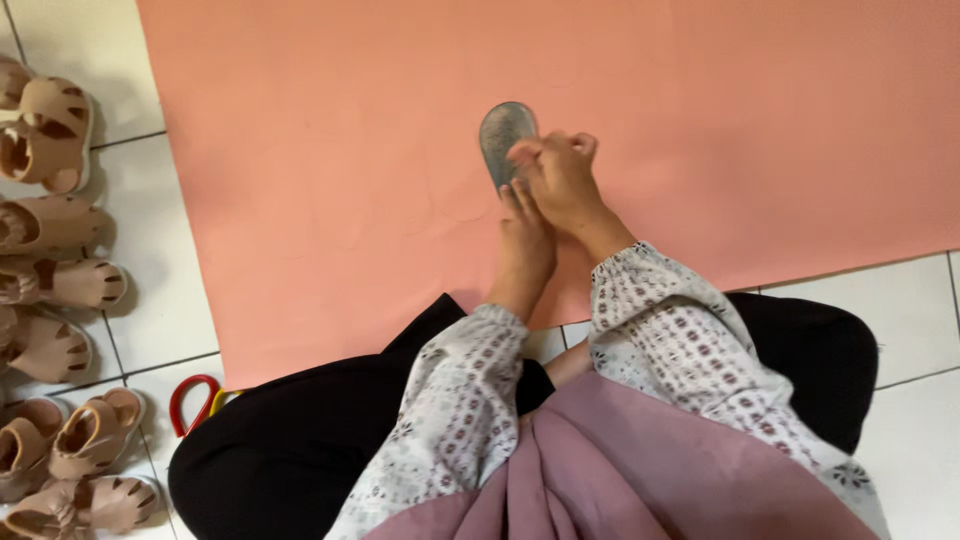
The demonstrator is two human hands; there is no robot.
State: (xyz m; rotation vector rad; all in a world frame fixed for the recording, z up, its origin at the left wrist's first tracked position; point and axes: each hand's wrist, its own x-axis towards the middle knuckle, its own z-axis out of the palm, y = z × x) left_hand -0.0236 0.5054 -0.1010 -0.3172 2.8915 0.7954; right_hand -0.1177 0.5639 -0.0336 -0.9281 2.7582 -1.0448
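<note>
No packages, labels or signs show in the view. The grey sole-shaped template [505, 135] lies flat on the salmon-pink sheet [300, 150], and its rounded toe end sticks out just beyond both hands. The left hand [525, 240] presses its flat, straight fingers on the template's near end, holding it down rather than clasping it. The right hand [560, 175] rests just beside it on the template's right edge, fingers curled together as if pinching something too small to make out. Well off to the left of the hands, beige children's sandals [50, 135] line the white tiled floor [150, 290]. Red-handled scissors [190, 400] lie near the person's knee.
</note>
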